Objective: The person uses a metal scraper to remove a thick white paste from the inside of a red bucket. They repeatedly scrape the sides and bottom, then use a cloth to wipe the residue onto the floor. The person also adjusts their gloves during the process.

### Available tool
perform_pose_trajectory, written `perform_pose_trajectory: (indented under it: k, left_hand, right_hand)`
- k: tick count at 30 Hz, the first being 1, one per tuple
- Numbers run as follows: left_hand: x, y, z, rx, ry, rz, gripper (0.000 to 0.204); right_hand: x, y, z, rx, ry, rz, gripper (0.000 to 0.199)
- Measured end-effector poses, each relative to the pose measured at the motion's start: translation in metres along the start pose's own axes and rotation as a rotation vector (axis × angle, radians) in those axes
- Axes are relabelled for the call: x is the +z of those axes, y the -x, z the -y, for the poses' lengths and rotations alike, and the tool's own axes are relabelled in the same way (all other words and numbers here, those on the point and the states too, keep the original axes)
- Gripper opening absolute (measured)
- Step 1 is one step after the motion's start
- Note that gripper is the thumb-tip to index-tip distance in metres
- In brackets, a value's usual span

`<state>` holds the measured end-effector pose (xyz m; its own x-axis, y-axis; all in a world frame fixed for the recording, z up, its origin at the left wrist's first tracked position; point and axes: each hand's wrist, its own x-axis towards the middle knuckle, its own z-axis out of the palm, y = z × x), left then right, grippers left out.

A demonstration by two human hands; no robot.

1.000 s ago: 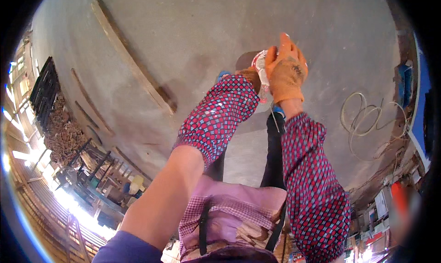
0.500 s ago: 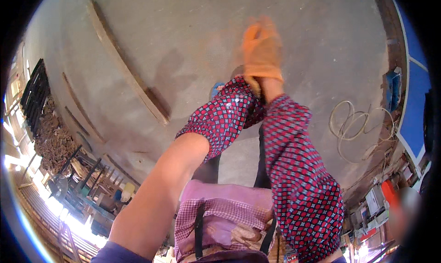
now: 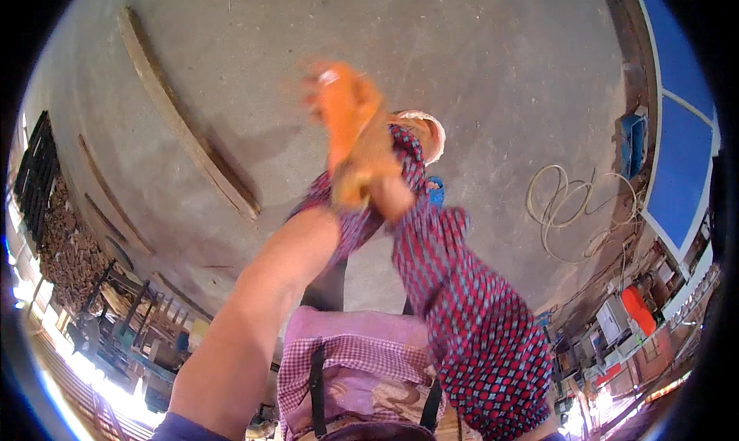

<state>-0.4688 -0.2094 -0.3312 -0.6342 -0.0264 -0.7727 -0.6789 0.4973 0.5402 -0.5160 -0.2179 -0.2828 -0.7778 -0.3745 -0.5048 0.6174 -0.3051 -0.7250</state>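
Observation:
Both my hands are crossed in front of me at the middle of the head view, in orange gloves blurred by motion. My right hand (image 3: 370, 158) lies across the end of my left forearm, over the patterned sleeve cover (image 3: 311, 197). Above it, a bright orange glove part reaches up and left, its fingertips smeared; I cannot tell which hand it belongs to. My left hand is mostly hidden where the gloves overlap. A red-and-dark patterned sleeve cover (image 3: 493, 341) runs up my right forearm. Whether anything is held does not show.
A round container with a pale rim (image 3: 433, 135) stands just beyond my hands, near a blue shoe (image 3: 436, 191). A long wooden beam (image 3: 181, 118) lies on the floor at left. Coiled hose (image 3: 556, 210) and a blue panel (image 3: 681, 172) are at right; a wood pile (image 3: 73, 237) is far left.
The gloved hands have swung left and slightly nearer, bending leftward. The round container and a blue shoe to the right of my hands now show. The view has shifted a little.

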Motion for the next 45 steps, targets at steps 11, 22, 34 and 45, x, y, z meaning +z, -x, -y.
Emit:
perform_pose_trajectory:
  k: [11,22,34,45]
  left_hand:
    - [0.006,-0.018,-0.048,0.138,-0.542,0.064,0.040]
    - [-0.066,0.039,-0.031,0.069,0.574,0.128,0.043]
    - [-0.070,0.033,-0.068,0.052,1.368,-0.046,0.031]
    - [-0.096,-0.012,-0.011,-0.068,1.132,-0.228,0.028]
  right_hand:
    - [-0.074,0.001,0.086,0.018,-0.023,-0.220,0.045]
    - [-0.085,0.045,0.128,0.110,-0.841,0.092,0.066]
    - [-0.049,0.061,0.066,0.247,-0.874,-0.017,0.051]
    - [-0.013,0.190,0.080,-0.010,0.039,-0.429,0.023]
